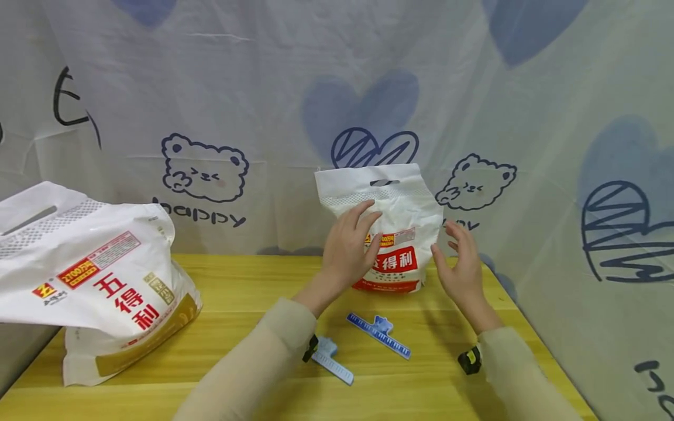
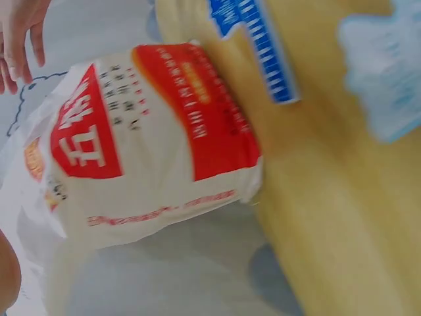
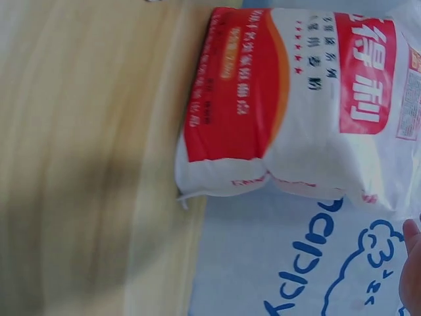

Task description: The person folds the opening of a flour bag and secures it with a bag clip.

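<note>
A white flour bag (image 1: 379, 228) with a red label and a punched handle slot stands at the back of the table. My left hand (image 1: 350, 242) is at the bag's left front, fingers spread and loosely bent, overlapping it in the head view. On the other side, my right hand (image 1: 460, 266) is beside the bag's right edge with its fingers apart. The bag's red lower panel (image 3: 230, 85) fills much of the right wrist view. Neither hand grips anything. In the left wrist view the right hand (image 2: 20, 39) shows at the upper left corner.
A second flour bag (image 1: 123, 292), white and gold, leans on the table's left. Two ruler-shaped clips, one dark blue (image 1: 379, 335) and one light blue (image 1: 332, 361), lie on the wooden table (image 1: 242, 292) before the far bag. A printed cloth (image 1: 274, 105) hangs behind and right.
</note>
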The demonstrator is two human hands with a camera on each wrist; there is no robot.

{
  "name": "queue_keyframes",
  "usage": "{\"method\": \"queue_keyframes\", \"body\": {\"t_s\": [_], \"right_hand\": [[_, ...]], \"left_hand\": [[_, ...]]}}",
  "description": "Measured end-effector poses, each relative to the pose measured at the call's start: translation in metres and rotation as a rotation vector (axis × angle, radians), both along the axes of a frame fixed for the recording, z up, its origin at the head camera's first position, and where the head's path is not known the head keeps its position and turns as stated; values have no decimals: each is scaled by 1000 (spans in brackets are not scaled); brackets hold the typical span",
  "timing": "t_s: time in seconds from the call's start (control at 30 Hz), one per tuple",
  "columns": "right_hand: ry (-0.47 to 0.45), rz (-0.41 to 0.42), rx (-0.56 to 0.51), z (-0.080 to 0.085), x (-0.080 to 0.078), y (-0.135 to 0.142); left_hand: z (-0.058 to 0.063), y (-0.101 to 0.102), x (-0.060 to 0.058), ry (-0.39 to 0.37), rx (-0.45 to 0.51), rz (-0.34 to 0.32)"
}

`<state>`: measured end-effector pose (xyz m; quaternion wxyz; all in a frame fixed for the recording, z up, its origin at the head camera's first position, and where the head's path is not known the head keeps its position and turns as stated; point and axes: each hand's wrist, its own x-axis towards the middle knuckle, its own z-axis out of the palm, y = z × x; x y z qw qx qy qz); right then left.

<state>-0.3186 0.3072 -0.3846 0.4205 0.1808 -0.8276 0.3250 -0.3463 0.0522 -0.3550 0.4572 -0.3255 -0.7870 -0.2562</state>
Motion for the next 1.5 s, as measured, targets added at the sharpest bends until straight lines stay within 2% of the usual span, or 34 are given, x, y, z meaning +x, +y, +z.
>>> {"method": "queue_keyframes", "body": {"t_s": [0.17,0.43,0.67,0.8,0.97,1.17,1.3,1.5], "right_hand": [[-1,2,-10,9,-12,3],[-50,-16,-50,20,-30,10],[-148,-51,-78,26,-45,16],[-244,-71,-84,29,-50,18],[-355,-70,-49,27,-58,23],[-420,-45,3,28,-62,21],[-453,-49,20,29,-60,19],[-436,-43,8,31,-57,19]], "left_hand": [[21,3,-10,-22,-39,-10],[48,12,-31,-22,-107,2],[65,21,-48,-32,-146,25],[73,26,-53,-71,-222,81],[80,36,-58,-93,-336,146],[85,40,-64,-153,-402,194],[84,39,-64,-198,-418,193],[81,40,-63,-181,-410,183]]}}
